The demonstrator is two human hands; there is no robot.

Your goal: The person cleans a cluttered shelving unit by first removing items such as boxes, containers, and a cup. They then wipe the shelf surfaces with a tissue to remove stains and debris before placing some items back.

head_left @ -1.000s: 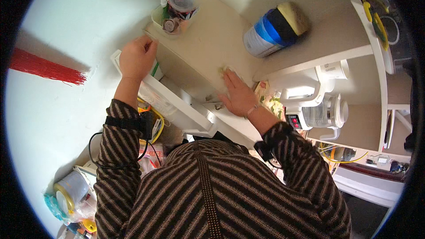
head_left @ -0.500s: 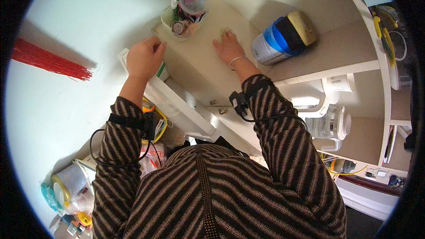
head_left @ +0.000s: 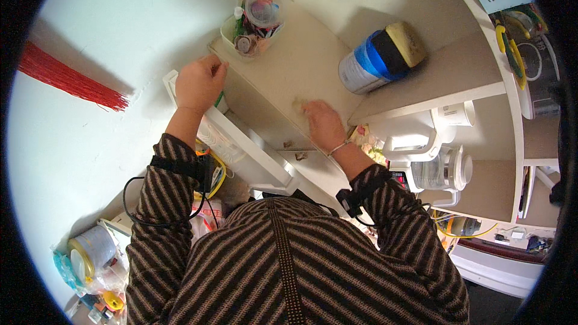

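My right hand (head_left: 326, 125) is over the front edge of a cream shelf board (head_left: 289, 69), blurred by motion. At its fingertips is a small pale yellowish piece (head_left: 298, 104), too smeared to name. Off to the left, my left hand (head_left: 200, 84) is curled closed above the upper end of a white tilted panel (head_left: 241, 138); whatever its fingers may hold is hidden. At the board's far left sits a pale green basket (head_left: 227, 35) of small items, with a clear tub (head_left: 263, 13) on top. A canister (head_left: 358, 72) with a blue band lies farther right, a black-and-yellow block at its end.
Below the right side of the board, a glass jug (head_left: 435, 168) and a white cup (head_left: 457, 113) stand in lower compartments. A red tassel (head_left: 72, 78) hangs against the left wall. Tins and bags crowd the lower left, including a tin (head_left: 93, 253).
My right hand has come back from deep on the board toward its front edge, bringing the small pale piece along. My left hand stays nearly in place. The view has shifted slightly.
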